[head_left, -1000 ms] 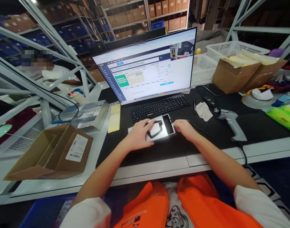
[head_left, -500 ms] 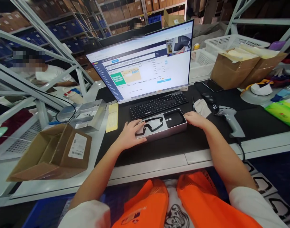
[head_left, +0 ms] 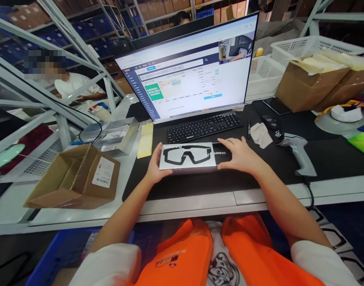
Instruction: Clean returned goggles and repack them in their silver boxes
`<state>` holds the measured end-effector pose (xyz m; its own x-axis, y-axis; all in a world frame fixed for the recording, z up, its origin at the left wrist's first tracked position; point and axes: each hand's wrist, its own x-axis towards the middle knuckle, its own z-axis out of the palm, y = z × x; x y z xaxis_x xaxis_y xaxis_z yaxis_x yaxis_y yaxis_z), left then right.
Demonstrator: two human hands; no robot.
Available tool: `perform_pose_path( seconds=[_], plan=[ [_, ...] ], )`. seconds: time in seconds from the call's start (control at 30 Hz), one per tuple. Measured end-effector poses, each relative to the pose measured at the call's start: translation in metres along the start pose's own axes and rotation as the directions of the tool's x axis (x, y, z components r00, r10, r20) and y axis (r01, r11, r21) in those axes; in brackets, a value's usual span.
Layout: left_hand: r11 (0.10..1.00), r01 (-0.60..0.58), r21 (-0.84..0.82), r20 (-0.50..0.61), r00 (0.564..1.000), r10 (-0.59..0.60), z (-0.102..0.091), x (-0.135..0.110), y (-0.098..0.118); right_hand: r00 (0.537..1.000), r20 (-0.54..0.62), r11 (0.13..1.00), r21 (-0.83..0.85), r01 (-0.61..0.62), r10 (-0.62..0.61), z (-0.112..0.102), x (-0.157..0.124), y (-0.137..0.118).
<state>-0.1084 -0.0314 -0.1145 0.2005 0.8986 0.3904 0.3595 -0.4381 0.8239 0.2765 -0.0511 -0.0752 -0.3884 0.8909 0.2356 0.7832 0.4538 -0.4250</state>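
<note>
A long flat box (head_left: 188, 155), silver with a black goggle picture and a black right end, lies on the black desk mat (head_left: 223, 180) just in front of the keyboard (head_left: 203, 127). My left hand (head_left: 154, 165) grips its left end, fingers curled round the edge. My right hand (head_left: 240, 155) rests on its black right end, fingers closed over the top.
A monitor (head_left: 188, 71) stands behind the keyboard. A barcode scanner (head_left: 298, 150), mouse (head_left: 270, 121), phone (head_left: 277, 105) and crumpled paper (head_left: 261, 135) lie to the right. An open cardboard box (head_left: 77, 178) sits left, a yellow pad (head_left: 146, 140) beside it. Another person sits far left.
The box has been slid toward me and squared to the desk edge. My left hand moved from its top to its left end; my right hand moved onto the black end.
</note>
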Motion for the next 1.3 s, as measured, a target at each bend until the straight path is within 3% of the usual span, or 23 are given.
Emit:
perform_pose_path(
  seconds=[0.13,0.4,0.47,0.57,0.67,0.77,0.83,0.9,1.0,1.1,1.2,1.3],
  plan=[
    [0.995,-0.094,0.040,-0.063,0.993,0.096,-0.041,-0.001,0.021,0.999,0.007,0.999,-0.033,0.036,-0.036,-0.005,-0.002,-0.002],
    [0.978,-0.081,0.191,-0.114,0.988,0.104,-0.129,-0.017,0.078,0.993,0.001,0.987,0.107,0.119,-0.120,0.012,0.001,-0.009],
    [0.977,-0.071,0.199,-0.180,0.978,0.108,-0.148,-0.019,0.091,0.991,-0.010,0.983,0.126,0.131,-0.131,0.014,0.000,-0.005],
    [0.977,-0.077,0.197,-0.366,0.919,0.146,-0.181,-0.022,0.109,0.994,-0.063,0.988,0.118,0.096,-0.089,0.015,0.000,0.010],
    [0.946,0.084,0.312,-0.452,0.889,0.070,-0.205,-0.029,0.127,0.992,-0.127,0.996,0.082,0.031,-0.021,0.017,0.003,0.027],
    [0.760,0.329,0.560,-0.390,0.914,-0.109,-0.201,-0.030,0.135,0.990,-0.143,0.999,0.032,0.014,-0.010,0.024,0.006,0.034],
    [0.619,0.350,0.703,-0.297,0.935,-0.193,-0.185,-0.023,0.131,0.989,-0.147,1.000,-0.004,0.025,-0.026,0.030,0.007,0.035],
    [0.551,0.312,0.774,-0.220,0.949,-0.227,-0.168,-0.015,0.121,0.988,-0.144,0.998,-0.021,0.053,-0.055,0.037,0.007,0.036],
    [0.587,0.230,0.776,-0.183,0.973,-0.140,-0.154,-0.012,0.103,0.984,-0.137,0.993,-0.014,0.113,-0.114,0.043,0.008,0.038],
    [0.657,0.134,0.742,-0.193,0.981,0.018,-0.155,-0.024,0.089,0.976,-0.153,0.988,0.008,0.155,-0.152,0.047,0.009,0.039],
    [0.671,0.124,0.731,-0.322,0.930,0.179,-0.154,-0.043,0.077,0.974,-0.168,0.987,0.029,0.160,-0.153,0.047,0.009,0.038],
    [0.620,0.222,0.752,-0.534,0.757,0.377,-0.134,-0.056,0.069,0.975,-0.167,0.987,0.046,0.155,-0.145,0.043,0.008,0.039]
  ],
)
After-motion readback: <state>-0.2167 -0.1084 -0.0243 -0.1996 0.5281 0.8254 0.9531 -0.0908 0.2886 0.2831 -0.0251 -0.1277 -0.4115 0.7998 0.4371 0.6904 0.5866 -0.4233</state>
